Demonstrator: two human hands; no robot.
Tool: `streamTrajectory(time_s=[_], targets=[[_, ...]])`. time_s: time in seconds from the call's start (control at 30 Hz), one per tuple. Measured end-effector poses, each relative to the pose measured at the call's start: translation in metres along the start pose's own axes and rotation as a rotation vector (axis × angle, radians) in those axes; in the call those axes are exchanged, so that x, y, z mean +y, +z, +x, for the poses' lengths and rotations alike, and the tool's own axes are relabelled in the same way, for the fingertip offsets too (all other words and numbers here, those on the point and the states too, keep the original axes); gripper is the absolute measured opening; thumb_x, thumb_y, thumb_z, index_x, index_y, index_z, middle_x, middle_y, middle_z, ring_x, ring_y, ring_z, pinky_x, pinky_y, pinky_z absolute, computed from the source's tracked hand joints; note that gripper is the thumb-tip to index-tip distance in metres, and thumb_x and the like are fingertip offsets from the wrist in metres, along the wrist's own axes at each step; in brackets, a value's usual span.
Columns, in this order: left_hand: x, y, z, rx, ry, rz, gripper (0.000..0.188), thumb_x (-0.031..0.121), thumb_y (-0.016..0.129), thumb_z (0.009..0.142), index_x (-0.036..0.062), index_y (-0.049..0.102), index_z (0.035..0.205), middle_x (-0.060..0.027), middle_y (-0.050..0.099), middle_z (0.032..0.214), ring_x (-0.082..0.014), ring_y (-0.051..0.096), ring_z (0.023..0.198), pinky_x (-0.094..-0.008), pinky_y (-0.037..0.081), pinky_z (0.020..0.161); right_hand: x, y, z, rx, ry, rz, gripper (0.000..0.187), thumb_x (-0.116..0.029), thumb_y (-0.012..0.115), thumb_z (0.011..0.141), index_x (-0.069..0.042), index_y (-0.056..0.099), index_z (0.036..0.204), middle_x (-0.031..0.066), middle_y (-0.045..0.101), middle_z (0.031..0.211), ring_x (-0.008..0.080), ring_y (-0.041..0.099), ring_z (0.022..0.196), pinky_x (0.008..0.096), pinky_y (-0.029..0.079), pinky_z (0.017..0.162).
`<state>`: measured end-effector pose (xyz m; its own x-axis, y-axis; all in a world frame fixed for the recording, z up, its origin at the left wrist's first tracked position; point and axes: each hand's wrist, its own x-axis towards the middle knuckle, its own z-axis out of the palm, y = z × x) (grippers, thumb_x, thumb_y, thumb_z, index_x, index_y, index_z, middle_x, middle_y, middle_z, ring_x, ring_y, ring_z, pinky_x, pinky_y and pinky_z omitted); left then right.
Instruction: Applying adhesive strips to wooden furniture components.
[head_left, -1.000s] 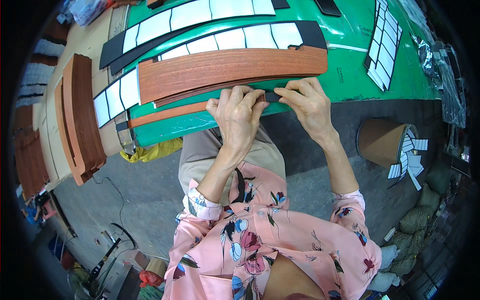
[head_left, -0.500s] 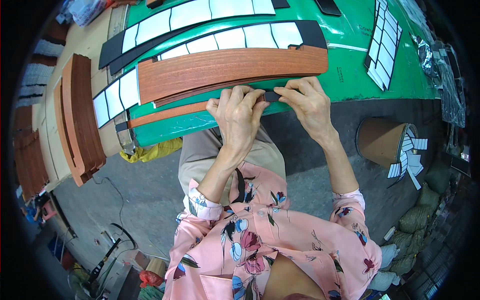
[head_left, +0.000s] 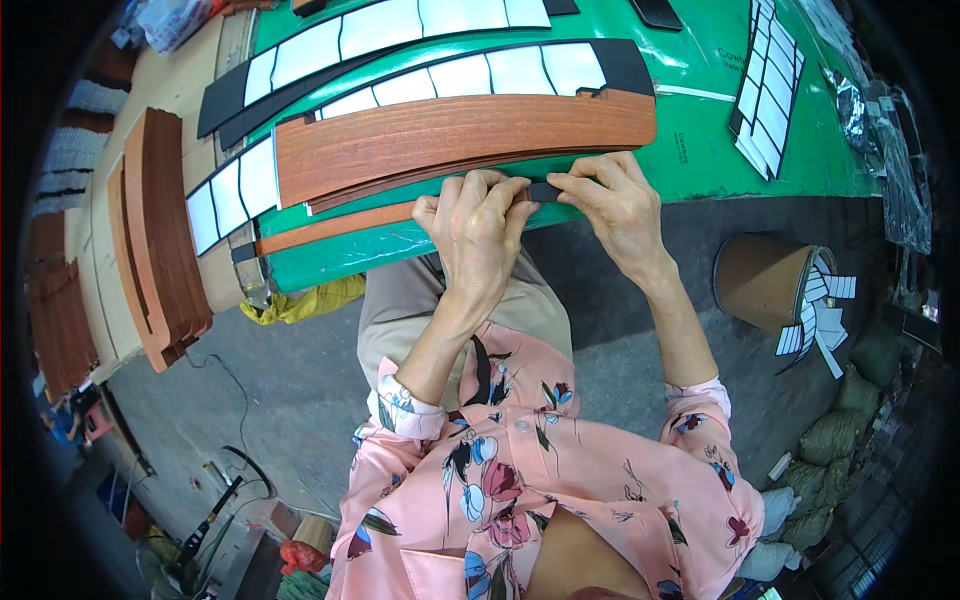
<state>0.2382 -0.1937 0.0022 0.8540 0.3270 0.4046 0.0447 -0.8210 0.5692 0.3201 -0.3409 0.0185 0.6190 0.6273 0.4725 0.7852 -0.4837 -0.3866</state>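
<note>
A narrow reddish-brown wooden strip (head_left: 340,228) lies along the near edge of the green table. My left hand (head_left: 468,235) is closed round the strip's right part, thumb and forefinger pinching near its end. At that end a small black piece (head_left: 543,192) sticks out, pinched between the thumb and fingers of my right hand (head_left: 618,215). Another dark piece (head_left: 243,253) covers the strip's left end. Just beyond my hands rests a stack of curved reddish-brown wooden boards (head_left: 460,135), partly over a black strip with white pads (head_left: 230,195).
Behind the stack lie more white-padded black strips (head_left: 395,32). White label-like pieces (head_left: 768,95) and a phone (head_left: 656,13) are on the green table (head_left: 690,150). More boards (head_left: 160,230) stand at left. A brown bin (head_left: 760,285) with white scraps is on the floor at right.
</note>
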Motion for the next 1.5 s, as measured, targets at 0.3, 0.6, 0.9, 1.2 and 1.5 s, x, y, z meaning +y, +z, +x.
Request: streamTrajectory(time_s=[0.3, 0.6, 0.9, 1.2, 1.5], targets=[[-0.001, 0.0, -0.002, 0.031, 0.054, -0.012, 0.022, 0.022, 0.073, 0.07, 0.0169, 0.069, 0.091, 0.0033, 0.062, 0.087, -0.0145, 0.053, 0.081, -0.0357, 0.025, 0.074, -0.001, 0.0, -0.003, -0.007, 0.048, 0.044, 0.024, -0.013, 0.073, 0.066, -0.011, 0.071, 0.09, 0.001, 0.06, 0.08, 0.0186, 0.056, 0.078, 0.03, 0.048, 0.063], [-0.002, -0.001, -0.002, 0.026, 0.089, -0.009, 0.022, 0.023, 0.072, 0.073, 0.0191, 0.07, 0.094, 0.0031, 0.063, 0.088, -0.0134, 0.054, 0.08, -0.034, 0.025, 0.075, 0.017, -0.012, -0.021, -0.04, 0.254, 0.248, 0.026, -0.012, 0.069, 0.075, -0.005, 0.069, 0.1, 0.0088, 0.065, 0.097, 0.0232, 0.058, 0.093, 0.0333, 0.047, 0.078], [0.0, -0.001, -0.001, 0.019, 0.115, 0.048, 0.02, 0.023, 0.07, 0.075, 0.0175, 0.069, 0.095, 0.0031, 0.062, 0.088, -0.0135, 0.054, 0.082, -0.0341, 0.025, 0.075, 0.011, 0.0, -0.021, 0.028, 0.256, 0.281, 0.022, -0.012, 0.07, 0.074, -0.005, 0.068, 0.094, 0.0076, 0.065, 0.092, 0.0241, 0.058, 0.088, 0.0335, 0.048, 0.074], [-0.003, 0.001, -0.004, 0.056, 0.146, 0.034, 0.02, 0.022, 0.07, 0.074, 0.0177, 0.068, 0.094, 0.004, 0.061, 0.087, -0.0138, 0.053, 0.08, -0.0347, 0.025, 0.074, 0.01, 0.001, -0.019, 0.069, 0.21, 0.213, 0.016, -0.012, 0.069, 0.074, -0.005, 0.067, 0.089, 0.0055, 0.065, 0.088, 0.0226, 0.06, 0.084, 0.0326, 0.049, 0.069], [-0.004, 0.003, -0.002, 0.077, 0.157, 0.032, 0.02, 0.021, 0.071, 0.073, 0.0181, 0.068, 0.092, 0.005, 0.061, 0.086, -0.0139, 0.053, 0.078, -0.0349, 0.026, 0.073, 0.01, -0.001, -0.02, 0.068, 0.224, 0.256, 0.017, -0.012, 0.07, 0.074, -0.005, 0.069, 0.089, 0.0063, 0.066, 0.088, 0.0222, 0.061, 0.083, 0.0319, 0.049, 0.07]])
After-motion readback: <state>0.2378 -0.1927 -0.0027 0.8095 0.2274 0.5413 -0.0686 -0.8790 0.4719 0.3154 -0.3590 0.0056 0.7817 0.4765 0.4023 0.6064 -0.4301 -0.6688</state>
